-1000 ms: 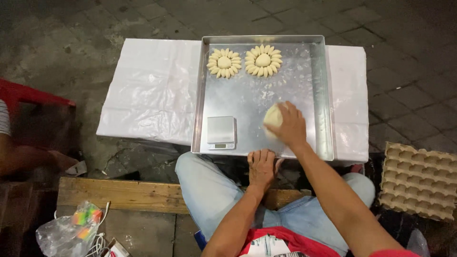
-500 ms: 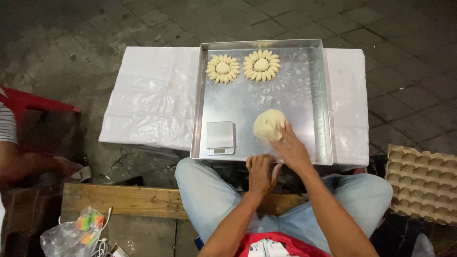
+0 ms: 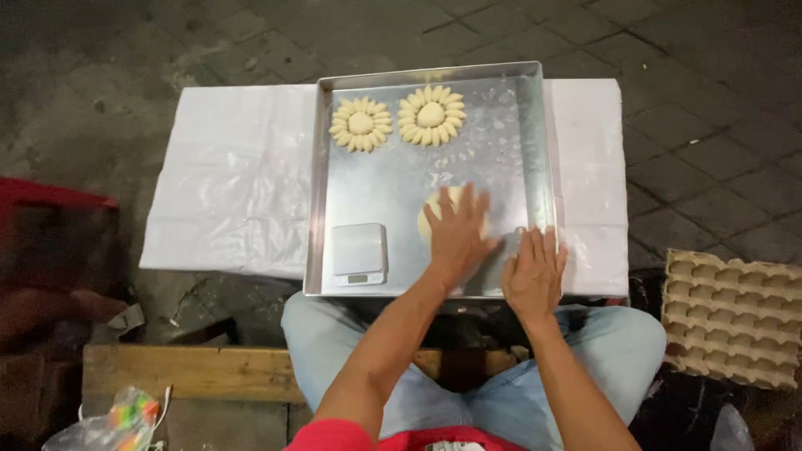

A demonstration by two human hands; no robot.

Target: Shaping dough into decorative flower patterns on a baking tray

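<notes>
Baking tray (image 3: pixel 535 125) sits on the sheet-covered table (image 3: pixel 234 184) in front of me. Two flower-shaped dough pieces (image 3: pixel 361 125) at tray's far edge, side by side. Scale (image 3: pixel 359 253) in near-left corner. Dough disc (image 3: pixel 441 215) to its right, under my left hand (image 3: pixel 455 234). My right hand (image 3: pixel 533 276) on near-right rim. Egg carton (image 3: pixel 731 317) right of my knee.

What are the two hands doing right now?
Left hand: open, flat on the dough.
Right hand: open, resting on the tray edge, holding nothing.
</notes>
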